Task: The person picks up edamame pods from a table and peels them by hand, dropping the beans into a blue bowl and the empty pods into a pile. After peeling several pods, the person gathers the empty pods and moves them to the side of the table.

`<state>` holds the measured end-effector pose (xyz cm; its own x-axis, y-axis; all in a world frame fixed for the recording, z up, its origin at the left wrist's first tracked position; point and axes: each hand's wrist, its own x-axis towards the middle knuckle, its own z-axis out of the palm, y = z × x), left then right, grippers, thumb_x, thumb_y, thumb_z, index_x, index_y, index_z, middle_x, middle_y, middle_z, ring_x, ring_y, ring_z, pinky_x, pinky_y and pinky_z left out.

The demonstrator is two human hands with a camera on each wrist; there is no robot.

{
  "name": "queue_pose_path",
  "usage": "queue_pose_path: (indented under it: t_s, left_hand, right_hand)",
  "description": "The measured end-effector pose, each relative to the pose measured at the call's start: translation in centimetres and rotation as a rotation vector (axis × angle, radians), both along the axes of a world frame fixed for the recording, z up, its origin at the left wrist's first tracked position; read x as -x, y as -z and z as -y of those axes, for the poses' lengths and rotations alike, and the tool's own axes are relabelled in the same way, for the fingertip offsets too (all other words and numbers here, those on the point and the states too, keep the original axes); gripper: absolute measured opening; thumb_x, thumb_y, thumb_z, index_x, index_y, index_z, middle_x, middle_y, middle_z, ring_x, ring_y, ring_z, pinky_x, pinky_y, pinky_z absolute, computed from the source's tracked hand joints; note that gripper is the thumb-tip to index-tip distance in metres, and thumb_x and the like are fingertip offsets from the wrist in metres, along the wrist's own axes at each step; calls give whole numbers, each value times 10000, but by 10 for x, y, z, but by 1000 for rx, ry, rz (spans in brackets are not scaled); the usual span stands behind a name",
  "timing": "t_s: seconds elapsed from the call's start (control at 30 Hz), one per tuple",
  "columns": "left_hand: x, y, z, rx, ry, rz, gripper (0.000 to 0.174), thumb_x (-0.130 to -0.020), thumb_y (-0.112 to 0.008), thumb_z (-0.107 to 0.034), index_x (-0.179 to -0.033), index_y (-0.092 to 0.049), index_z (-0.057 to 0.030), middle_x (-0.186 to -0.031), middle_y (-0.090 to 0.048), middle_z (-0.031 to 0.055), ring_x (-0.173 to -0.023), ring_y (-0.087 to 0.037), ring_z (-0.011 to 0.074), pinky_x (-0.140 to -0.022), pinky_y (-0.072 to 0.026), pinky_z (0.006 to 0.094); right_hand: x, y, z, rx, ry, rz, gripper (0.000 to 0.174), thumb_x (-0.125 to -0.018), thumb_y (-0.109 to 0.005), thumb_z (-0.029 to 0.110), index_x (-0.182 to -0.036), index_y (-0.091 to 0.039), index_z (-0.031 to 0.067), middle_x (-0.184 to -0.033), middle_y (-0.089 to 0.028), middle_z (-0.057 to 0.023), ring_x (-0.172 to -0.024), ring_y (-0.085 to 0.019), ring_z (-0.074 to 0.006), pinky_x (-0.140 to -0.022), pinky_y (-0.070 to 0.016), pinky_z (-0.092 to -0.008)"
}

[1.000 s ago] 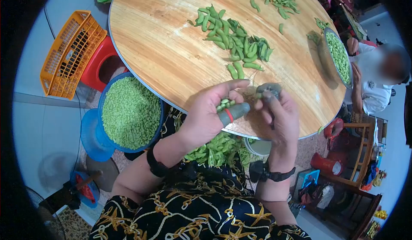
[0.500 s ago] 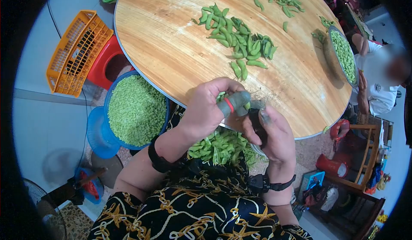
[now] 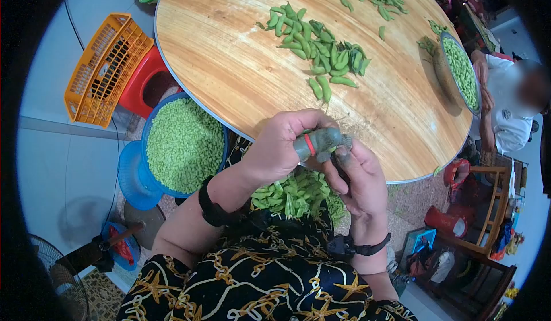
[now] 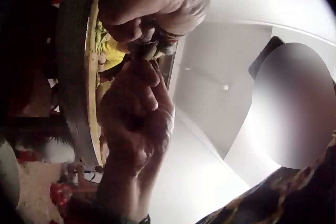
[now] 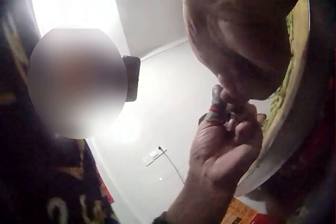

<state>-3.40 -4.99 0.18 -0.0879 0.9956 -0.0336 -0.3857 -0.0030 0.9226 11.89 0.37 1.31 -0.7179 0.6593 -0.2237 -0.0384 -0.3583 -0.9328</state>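
Observation:
My left hand (image 3: 270, 151) is curled, its thumb in a grey-green cover with a red band (image 3: 310, 144). Against that thumb, my right hand (image 3: 365, 186) pinches with thumb and covered forefinger. Between the fingertips a little green of an edamame pod (image 3: 316, 148) shows; the fingers hide most of it. Both hands meet over the table's near edge. In the right wrist view the banded left thumb (image 5: 214, 109) touches the right fingers. Beyond the hands, several green pods (image 3: 310, 45) lie heaped on the round wooden table (image 3: 229, 51).
Leafy green pods and husks (image 3: 293, 194) fill the space below the table edge. At left stand a blue basin (image 3: 144, 169) of shelled beans, a red stool (image 3: 135, 88) and an orange crate (image 3: 94, 91). Another bowl (image 3: 445, 88) of beans sits at right, near a seated person (image 3: 511, 114).
A second ago the hands were apart, with shelled beans showing in the left palm. The right hand has since moved left and down to meet the left thumb at the pod.

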Motion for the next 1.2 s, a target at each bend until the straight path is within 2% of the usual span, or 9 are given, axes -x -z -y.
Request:
queue_pose_path:
  t_s: [0.27,0.47,0.6,0.73,0.83,0.9,0.93,1.03,1.2]
  left_hand:
    - [9,15,5,-57,191,238,171,-827,-615,-192,-836,-547,-35,-802,-530,2,-759,-481,71,-671,-380,208]
    - [6,6,9,-91,-44,-271,196,-770,-677,-109,-897,-545,-39,-879,-553,8,-844,-504,73,-748,-407,218]
    - [7,2,13,-61,-130,-136,241,-783,-650,-68,-988,-529,-30,-898,-563,3,-870,-524,84,-771,-428,222]
    - [14,7,12,-41,-224,-63,252,-793,-621,-52,-1017,-509,-25,-905,-569,30,-821,-530,89,-714,-431,199]
    - [35,13,15,109,-382,143,217,-818,-576,-17,-1024,-509,-1,-863,-578,43,-719,-511,83,-636,-429,200]
    - [41,21,18,-129,-348,214,174,-829,-558,-10,-998,-518,4,-860,-576,48,-673,-485,70,-607,-402,180]
    - [36,15,15,-27,-383,201,130,-843,-535,-10,-972,-545,5,-817,-568,29,-637,-473,57,-584,-393,174]
    - [33,11,14,137,-346,77,104,-848,-533,-15,-941,-574,3,-765,-555,3,-606,-456,45,-557,-383,175]
    - [37,5,20,163,-198,159,101,-852,-548,-42,-941,-591,-21,-731,-541,-22,-628,-464,40,-561,-389,180]
  right_hand:
    - [-4,3,1,646,-212,-374,193,-930,-435,169,-985,-532,12,-607,-486,-1,-404,-321,-30,-363,-254,-167]
    - [8,-5,10,-65,37,110,142,-921,-452,139,-930,-533,24,-591,-481,12,-422,-337,-30,-410,-264,-163]
    - [13,0,7,335,99,-105,137,-916,-455,128,-905,-538,20,-549,-461,28,-423,-331,-18,-403,-252,-166]
    - [11,2,3,257,112,-154,159,-910,-470,145,-881,-554,14,-550,-468,22,-407,-330,-26,-394,-244,-167]
    - [-14,-8,-19,161,-328,-239,187,-893,-508,169,-866,-576,-3,-554,-501,3,-408,-396,-43,-398,-294,-180]
    - [-12,-22,-29,-353,-608,33,213,-879,-537,193,-867,-592,-13,-553,-529,-9,-439,-466,-54,-420,-359,-209]
    - [0,-28,-27,-568,-408,420,183,-854,-562,176,-911,-600,6,-541,-561,-66,-458,-544,-140,-457,-426,-283]
    - [43,-7,-41,-1237,96,535,137,-821,-577,161,-863,-592,31,-557,-578,-136,-489,-580,-263,-478,-452,-362]
    - [65,4,-43,-1487,82,906,136,-786,-591,158,-767,-538,34,-593,-581,-173,-556,-584,-349,-515,-470,-420]
